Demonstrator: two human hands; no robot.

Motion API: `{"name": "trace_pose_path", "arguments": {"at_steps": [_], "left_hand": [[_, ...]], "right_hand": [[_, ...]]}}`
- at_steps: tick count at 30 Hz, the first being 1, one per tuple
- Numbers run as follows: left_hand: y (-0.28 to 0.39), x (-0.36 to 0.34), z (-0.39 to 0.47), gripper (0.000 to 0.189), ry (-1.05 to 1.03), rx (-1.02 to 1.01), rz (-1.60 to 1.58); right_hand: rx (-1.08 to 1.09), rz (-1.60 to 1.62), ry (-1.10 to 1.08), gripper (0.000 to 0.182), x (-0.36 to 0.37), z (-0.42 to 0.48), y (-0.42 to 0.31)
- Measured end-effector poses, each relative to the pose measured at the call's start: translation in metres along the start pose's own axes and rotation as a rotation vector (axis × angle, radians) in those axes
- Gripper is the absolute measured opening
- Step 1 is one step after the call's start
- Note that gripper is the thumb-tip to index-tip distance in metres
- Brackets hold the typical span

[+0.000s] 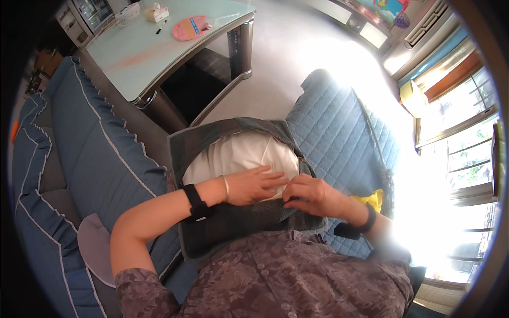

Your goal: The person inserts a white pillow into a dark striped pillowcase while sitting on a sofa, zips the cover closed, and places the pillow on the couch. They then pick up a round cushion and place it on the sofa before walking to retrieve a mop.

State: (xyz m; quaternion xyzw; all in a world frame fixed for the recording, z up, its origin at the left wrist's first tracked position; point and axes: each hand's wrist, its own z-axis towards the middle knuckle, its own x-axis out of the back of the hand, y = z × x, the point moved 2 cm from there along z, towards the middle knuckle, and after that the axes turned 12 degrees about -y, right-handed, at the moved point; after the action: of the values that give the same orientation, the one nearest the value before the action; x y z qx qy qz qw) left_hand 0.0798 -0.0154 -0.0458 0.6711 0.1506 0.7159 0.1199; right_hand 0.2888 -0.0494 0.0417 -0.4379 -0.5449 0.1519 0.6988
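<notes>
A dark grey cushion cover [234,227] lies on my lap with its opening spread wide. Inside it, a white cushion insert [238,153] bulges through the gap. My left hand [252,185] rests flat on the insert, its fingers slightly apart and pointing right. At the right end of the opening, my right hand [312,194] pinches the cover's edge between thumb and fingers. Those fingers hide exactly what part of the edge they hold. What looks like a zipper edge [301,159] runs just above that hand.
A blue quilted sofa seat [330,131] spreads to the right, with a yellow cloth [370,198] beside my right wrist. Left is a blue sofa with ruffled covers [99,131]. Ahead, a glass-topped table [143,71] holds a pink fan [191,28], a marker [161,27] and a tissue box [156,13].
</notes>
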Motion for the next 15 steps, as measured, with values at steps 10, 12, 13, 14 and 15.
{"name": "trace_pose_path", "arguments": {"at_steps": [10, 12, 13, 14, 15], "left_hand": [[-0.005, -0.053, 0.039, 0.035, -0.140, -0.134, -0.608], [-0.008, -0.055, 0.037, 0.037, -0.161, -0.106, -0.631], [-0.011, -0.055, 0.035, 0.037, -0.170, -0.088, -0.659], [-0.017, -0.054, 0.032, 0.038, -0.181, -0.062, -0.688], [-0.021, -0.052, 0.029, 0.039, -0.199, -0.039, -0.723]], "right_hand": [[0.178, 0.061, -0.009, 0.015, 0.011, 0.043, -0.008], [0.108, 0.099, -0.001, 0.018, 0.017, 0.037, 0.000], [0.028, 0.135, -0.020, 0.018, 0.020, 0.034, 0.003], [-0.051, 0.171, -0.041, 0.019, 0.024, 0.029, 0.004], [-0.130, 0.206, -0.056, 0.020, 0.026, 0.026, 0.006]]}}
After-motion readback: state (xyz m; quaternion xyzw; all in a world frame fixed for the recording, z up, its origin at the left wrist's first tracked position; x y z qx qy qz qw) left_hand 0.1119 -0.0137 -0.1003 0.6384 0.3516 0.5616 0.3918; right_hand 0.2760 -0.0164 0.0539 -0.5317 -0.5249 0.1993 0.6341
